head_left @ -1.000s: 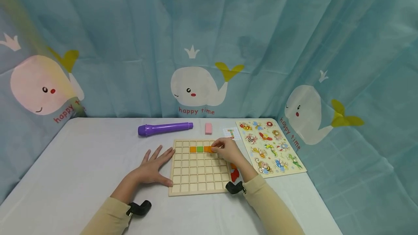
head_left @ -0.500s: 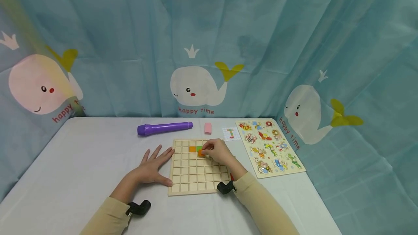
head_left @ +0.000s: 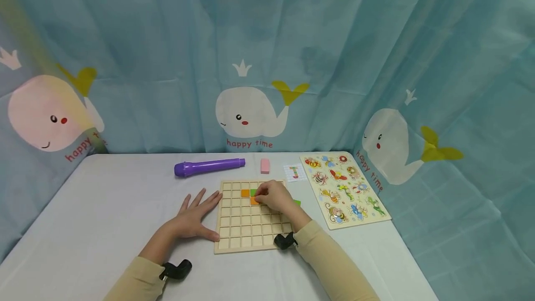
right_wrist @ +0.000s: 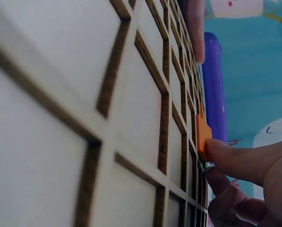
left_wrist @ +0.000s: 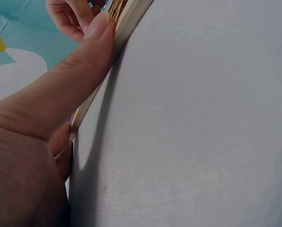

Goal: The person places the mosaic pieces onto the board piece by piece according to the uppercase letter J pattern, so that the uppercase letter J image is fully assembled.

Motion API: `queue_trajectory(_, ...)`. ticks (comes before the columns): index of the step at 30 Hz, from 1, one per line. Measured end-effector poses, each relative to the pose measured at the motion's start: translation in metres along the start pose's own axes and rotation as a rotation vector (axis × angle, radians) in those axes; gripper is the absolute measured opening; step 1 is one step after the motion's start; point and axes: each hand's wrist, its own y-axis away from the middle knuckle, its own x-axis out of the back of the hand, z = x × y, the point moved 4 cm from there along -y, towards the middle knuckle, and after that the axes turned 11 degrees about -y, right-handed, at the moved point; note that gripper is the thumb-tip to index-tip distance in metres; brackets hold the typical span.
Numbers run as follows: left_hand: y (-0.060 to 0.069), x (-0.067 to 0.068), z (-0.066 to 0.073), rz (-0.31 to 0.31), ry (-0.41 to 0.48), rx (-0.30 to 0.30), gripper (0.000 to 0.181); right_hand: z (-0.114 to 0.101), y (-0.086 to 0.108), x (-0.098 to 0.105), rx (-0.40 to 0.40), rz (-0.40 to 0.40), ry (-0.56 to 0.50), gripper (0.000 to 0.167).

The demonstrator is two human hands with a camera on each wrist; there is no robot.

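A wooden grid board (head_left: 236,235) lies on the white table. With fingers spread, my left hand (head_left: 188,221) rests against its left edge; in the left wrist view the thumb (left_wrist: 79,66) touches the board's side. Over the upper part of the board, my right hand (head_left: 277,197) pinches an orange square tile (head_left: 253,201) between thumb and fingertips, just below a green tile (head_left: 252,193). Left of the green one, another orange tile (head_left: 245,193) sits in a cell. The right wrist view has the pinched tile (right_wrist: 203,135) at the grid, its exact seating unclear.
Behind the board lie a purple microphone-shaped stick (head_left: 209,167), a pink block (head_left: 265,166) and a small pattern card (head_left: 295,173). A bug-picture puzzle board (head_left: 334,189) lies at right. A green piece (head_left: 297,202) shows beside my right wrist.
My right hand has moved left and nearer with the orange tile, from the right of the green tile to the cell below it. The left hand stays at the board's edge.
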Motion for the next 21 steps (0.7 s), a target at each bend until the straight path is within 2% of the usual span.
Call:
queue_trajectory(7,0.001,0.001,0.001,-0.002,0.003,-0.003,0.129,-0.006,0.006,0.009,0.003,0.000,-0.033,0.006)
queue_trajectory(14,0.003,0.002,0.001,0.007,0.003,-0.003,0.129,-0.017,0.020,0.035,0.016,0.023,-0.089,0.014)
queue_trajectory(21,0.002,0.002,0.002,0.011,0.009,-0.006,0.130,-0.010,0.036,0.054,0.025,0.060,-0.105,0.016)
